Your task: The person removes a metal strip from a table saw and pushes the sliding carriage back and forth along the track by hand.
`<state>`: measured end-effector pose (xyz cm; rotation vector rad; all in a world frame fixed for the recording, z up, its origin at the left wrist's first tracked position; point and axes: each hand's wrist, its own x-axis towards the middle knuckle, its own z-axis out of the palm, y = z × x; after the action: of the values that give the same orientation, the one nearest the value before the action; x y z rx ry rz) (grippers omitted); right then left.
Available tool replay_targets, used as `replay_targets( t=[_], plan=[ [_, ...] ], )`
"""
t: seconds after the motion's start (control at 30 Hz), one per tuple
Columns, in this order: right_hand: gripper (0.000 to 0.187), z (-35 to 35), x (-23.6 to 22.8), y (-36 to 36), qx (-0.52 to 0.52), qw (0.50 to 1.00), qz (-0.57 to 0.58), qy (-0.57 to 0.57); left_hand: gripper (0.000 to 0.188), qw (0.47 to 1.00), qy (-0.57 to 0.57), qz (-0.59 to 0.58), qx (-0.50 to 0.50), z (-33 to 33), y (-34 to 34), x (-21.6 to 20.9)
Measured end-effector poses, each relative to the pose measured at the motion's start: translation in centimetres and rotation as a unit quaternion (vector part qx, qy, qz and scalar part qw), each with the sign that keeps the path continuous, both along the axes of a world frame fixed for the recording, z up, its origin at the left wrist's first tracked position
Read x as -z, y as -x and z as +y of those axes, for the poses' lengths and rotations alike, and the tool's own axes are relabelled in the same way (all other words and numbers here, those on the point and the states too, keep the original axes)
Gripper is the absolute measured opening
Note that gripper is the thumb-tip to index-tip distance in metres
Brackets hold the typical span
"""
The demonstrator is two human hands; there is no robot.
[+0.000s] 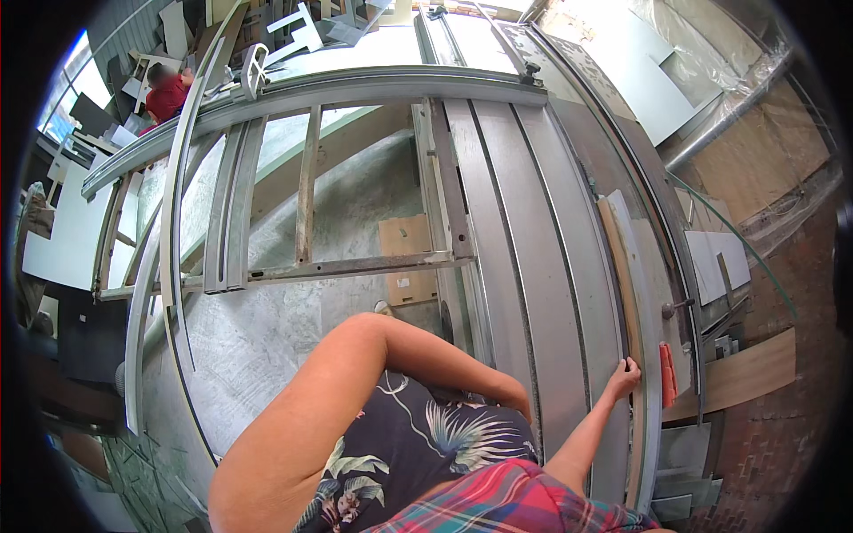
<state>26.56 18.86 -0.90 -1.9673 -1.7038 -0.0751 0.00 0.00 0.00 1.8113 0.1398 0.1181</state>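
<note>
My right hand [625, 379] rests at the right edge of a long grooved metal machine table [553, 266]. Its thumb and fingers are pinched together over a long, narrow wooden strip [618, 253]; whatever they grip is too small to make out. A pale metal rail [653, 426] runs along the strip's right side. My left arm bends across my body, and its hand is hidden past the wrist by my patterned clothing. A red-orange piece [668, 375] lies just right of my right hand, beyond the rail.
An open metal frame [306, 191] with a long fence [382, 87] extends left from the table. Long curved-looking strips [166, 231] lean across its left end. Brown board [406, 235] lies on the floor beneath. Another person in red [166, 98] is far left, among offcuts.
</note>
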Motion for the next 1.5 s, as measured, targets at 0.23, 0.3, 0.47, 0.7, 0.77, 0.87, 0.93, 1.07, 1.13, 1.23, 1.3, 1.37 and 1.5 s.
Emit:
replay_targets(
  t=[0.23,0.3,0.47,0.7,0.77,0.87,0.93,1.07,1.13,1.23,1.3,1.37,1.5],
  plan=[
    [0.021,0.4,-0.5,-0.4,-0.01,1.0,-0.011,-0.006,0.034,1.0,0.003,0.007,-0.025,0.2,2.0,-3.3],
    [0.02,0.6,-0.6,-0.6,-0.02,1.0,-0.016,-0.009,0.035,0.999,-0.047,-0.003,-0.027,0.2,2.2,-3.2],
    [0.02,1.0,-1.2,-0.4,-0.033,0.999,-0.022,0.019,0.032,0.992,-0.03,-0.097,-0.079,0.0,2.3,-0.2],
    [0.02,1.0,-0.9,0.8,-0.021,0.999,-0.028,0.006,0.028,0.998,-0.043,-0.003,-0.037,-0.1,4.8,-5.9],
    [0.02,1.3,-0.6,1.1,-0.032,0.999,-0.036,-0.008,0.029,0.99,-0.082,0.045,-0.108,-0.3,5.6,-5.6],
    [0.02,1.4,-0.7,2.3,-0.037,0.998,-0.039,-0.025,0.03,0.969,-0.007,0.121,-0.214,-1.0,8.5,-7.9],
    [0.02,2.0,-0.6,2.8,-0.039,0.998,-0.032,-0.025,0.033,0.959,-0.004,0.128,-0.251,-0.9,10.6,-9.0],
    [0.02,3.4,-0.3,4.9,-0.038,0.998,-0.03,-0.035,0.037,0.933,0.038,0.118,-0.339,-0.6,14.5,-8.2],
    [0.02,4.4,-0.3,6.3,-0.043,0.998,-0.033,-0.043,0.036,0.923,0.041,0.115,-0.366,-0.4,16.3,-8.0],
    [0.02,5.9,-0.5,8.5,-0.046,0.996,-0.046,-0.055,0.038,0.9,0.071,0.12,-0.413,0.3,18.7,-7.4],
    [0.02,7.0,-0.6,10.1,-0.032,0.997,-0.047,-0.048,0.039,0.89,0.078,0.096,-0.439,1.0,20.3,-6.9],
    [0.02,8.2,-0.8,11.7,-0.037,0.997,-0.048,-0.047,0.04,0.884,0.082,0.097,-0.449,2.2,21.8,-6.1],
    [0.02,10.3,-1.1,15.7,-0.034,0.998,-0.035,-0.035,0.039,0.863,0.078,0.093,-0.49,5.2,24.9,-6.3]
  ],
)
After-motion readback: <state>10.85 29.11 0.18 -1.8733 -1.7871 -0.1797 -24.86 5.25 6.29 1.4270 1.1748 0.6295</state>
